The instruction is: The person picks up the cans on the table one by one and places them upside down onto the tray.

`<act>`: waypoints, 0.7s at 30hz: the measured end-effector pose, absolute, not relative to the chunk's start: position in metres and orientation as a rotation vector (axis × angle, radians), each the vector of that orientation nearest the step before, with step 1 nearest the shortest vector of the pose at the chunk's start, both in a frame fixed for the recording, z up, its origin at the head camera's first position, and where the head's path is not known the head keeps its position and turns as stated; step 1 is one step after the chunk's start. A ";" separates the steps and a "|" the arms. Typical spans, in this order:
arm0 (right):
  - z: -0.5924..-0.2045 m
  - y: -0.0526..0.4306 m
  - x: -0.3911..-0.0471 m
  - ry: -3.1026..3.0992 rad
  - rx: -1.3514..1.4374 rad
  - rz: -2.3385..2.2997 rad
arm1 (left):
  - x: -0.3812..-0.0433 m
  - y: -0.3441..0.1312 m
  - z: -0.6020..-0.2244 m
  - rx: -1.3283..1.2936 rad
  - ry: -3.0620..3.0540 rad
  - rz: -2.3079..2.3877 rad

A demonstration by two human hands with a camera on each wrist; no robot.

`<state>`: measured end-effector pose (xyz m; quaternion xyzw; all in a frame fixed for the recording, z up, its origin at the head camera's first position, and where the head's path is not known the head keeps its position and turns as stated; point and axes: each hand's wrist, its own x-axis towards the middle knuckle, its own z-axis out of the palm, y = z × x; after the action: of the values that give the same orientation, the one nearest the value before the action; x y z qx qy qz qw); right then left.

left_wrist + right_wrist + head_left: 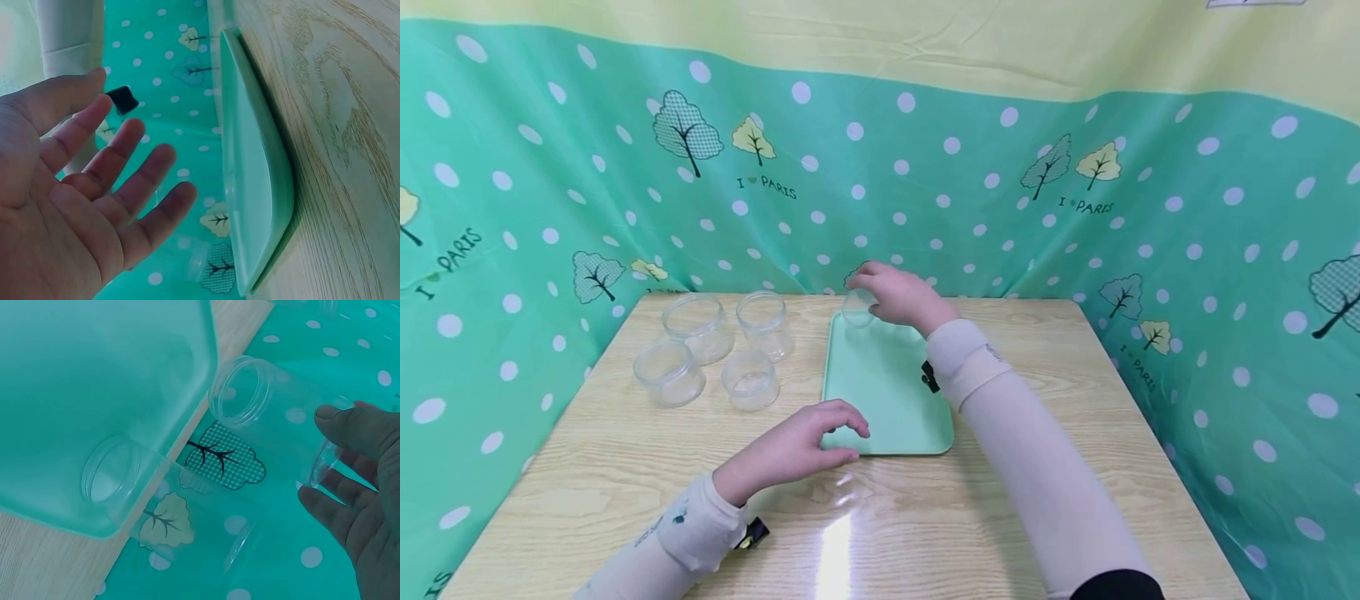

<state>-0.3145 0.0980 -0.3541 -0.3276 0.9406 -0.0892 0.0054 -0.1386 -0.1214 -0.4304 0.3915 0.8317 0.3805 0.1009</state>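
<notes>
My right hand (895, 293) grips a clear plastic jar (856, 310) at the far left corner of the green tray (887, 387). In the right wrist view, thumb and fingers are around one end of this jar (269, 403), and its ridged end points toward the tray. A second clear jar (178, 500) stands at the tray's far edge there, mostly hidden behind the hand in the head view. Over the tray's near left corner is my left hand (808, 442), empty, with its fingers spread and slightly bent in the left wrist view.
Several clear jars of differing widths stand left of the tray, including a wide jar (696, 342), a taller jar (767, 329) and a low jar (750, 387). A dotted green cloth (925, 200) hangs behind and beside the wooden table (1015, 492).
</notes>
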 end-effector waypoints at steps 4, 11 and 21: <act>-0.356 0.094 -0.316 2.961 -1.002 -0.242 | -0.138 -0.122 -0.430 1.154 2.450 1.113; -0.359 0.086 -0.319 2.964 -0.932 -0.178 | -0.138 -0.123 -0.431 1.164 2.445 1.103; -0.372 0.079 -0.324 2.941 -0.913 -0.158 | -0.138 -0.123 -0.431 1.167 2.452 1.086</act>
<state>-0.3239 0.0793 -0.3723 -0.2961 0.9534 -0.0513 0.0288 -0.1380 -0.1229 -0.4305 0.3966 0.8335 0.3691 0.1084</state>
